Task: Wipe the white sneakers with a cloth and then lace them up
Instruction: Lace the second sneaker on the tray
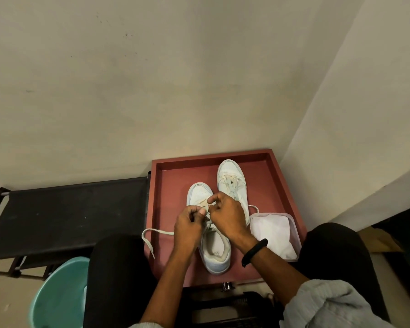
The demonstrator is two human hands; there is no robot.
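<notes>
Sneakers sit in the red tray (173, 162), the near sneaker (214, 249) in front and the far sneaker (232, 183) just behind on the right. The left hand (189, 223) and the right hand (225, 214) meet over the near one, wrists bent down and fingers curled, each pinching the lace (156, 232). The white cloth (270, 230) lies in a clear box (295, 224) beside them.

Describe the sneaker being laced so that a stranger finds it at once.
Find the red tray. Of the white pair in it, pick the nearer sneaker, at left. Only there do the left hand and right hand pinch the lace.
</notes>
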